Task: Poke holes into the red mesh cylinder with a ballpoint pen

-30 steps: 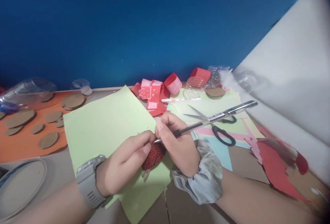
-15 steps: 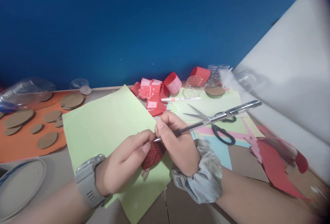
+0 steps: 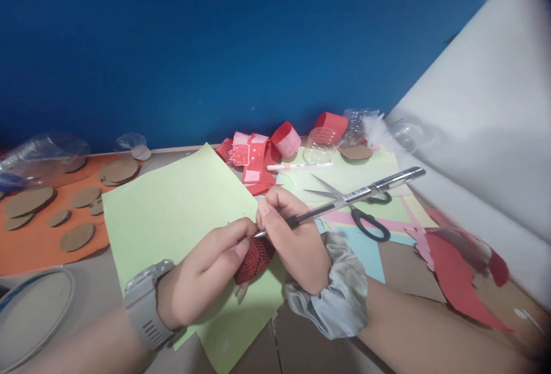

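My left hand [image 3: 206, 271] pinches a small red piece with a black crisscross pattern [image 3: 253, 260], mostly hidden behind the fingers. A little pale tab pokes out below that piece. In my right hand [image 3: 297, 242] is a clear-barrelled black pen [image 3: 361, 193], its metal tip touching the upper edge of the red piece. Both hands are close together over a light green paper sheet [image 3: 172, 207]. Beyond the pen lie black-handled scissors [image 3: 370, 223], blades partly apart.
Cardboard discs [image 3: 77, 237] rest on orange paper [image 3: 26, 253] at left. Red paper rings and strips [image 3: 258, 159], a white marker [image 3: 299, 166] and clear plastic cups [image 3: 321, 144] lie along the blue wall [image 3: 258, 47]. Red paper scraps [image 3: 456, 282] are at right, beside a white panel [image 3: 491, 133].
The pen has tilted slightly, its rear end shifting a little to the left. The whole scene has slid slightly left in view. Both hands keep their grips.
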The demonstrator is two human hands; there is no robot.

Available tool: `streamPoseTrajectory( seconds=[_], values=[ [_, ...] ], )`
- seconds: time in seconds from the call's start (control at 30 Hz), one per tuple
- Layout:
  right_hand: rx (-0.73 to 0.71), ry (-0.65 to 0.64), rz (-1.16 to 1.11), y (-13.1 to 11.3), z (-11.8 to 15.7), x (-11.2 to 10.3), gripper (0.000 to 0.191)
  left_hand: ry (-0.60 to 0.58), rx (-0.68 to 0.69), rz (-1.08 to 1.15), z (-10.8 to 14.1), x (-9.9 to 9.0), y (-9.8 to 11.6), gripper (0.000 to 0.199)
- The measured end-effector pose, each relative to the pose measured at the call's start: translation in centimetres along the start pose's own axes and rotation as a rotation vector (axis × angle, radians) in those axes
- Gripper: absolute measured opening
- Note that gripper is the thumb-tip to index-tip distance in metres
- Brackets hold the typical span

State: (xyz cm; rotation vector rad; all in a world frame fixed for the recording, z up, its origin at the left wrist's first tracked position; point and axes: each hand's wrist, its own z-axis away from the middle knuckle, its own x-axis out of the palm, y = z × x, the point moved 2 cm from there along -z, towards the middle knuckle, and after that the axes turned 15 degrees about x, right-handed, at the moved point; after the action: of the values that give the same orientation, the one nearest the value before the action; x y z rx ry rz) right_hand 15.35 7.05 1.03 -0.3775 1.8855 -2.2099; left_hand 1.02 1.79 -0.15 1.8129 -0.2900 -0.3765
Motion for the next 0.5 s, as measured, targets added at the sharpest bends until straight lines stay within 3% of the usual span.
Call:
streamPoseTrajectory(
  seconds=[0.2,0.33,0.43,0.5],
  values=[
    [0.011,-0.012,-0.020,0.3,0.0,0.0,0.033,0.015,0.004,0.034,0.2,0.1,-0.1,0.030],
    [0.055,-0.044,-0.168,0.8,-0.5,-0.2,0.032,0.058,-0.006,0.079,0.1,0.1,-0.1,0.031],
    [0.072,-0.085,-0.348,-0.7,-1.2,-1.0,0.024,0.053,-0.004,0.123,0.1,0.1,-0.3,0.032],
    [-0.019,-0.088,-0.399,-3.1,-1.3,-1.9,0.011,0.046,0.008,0.170,0.0,0.2,-0.3,0.034]
  ],
)
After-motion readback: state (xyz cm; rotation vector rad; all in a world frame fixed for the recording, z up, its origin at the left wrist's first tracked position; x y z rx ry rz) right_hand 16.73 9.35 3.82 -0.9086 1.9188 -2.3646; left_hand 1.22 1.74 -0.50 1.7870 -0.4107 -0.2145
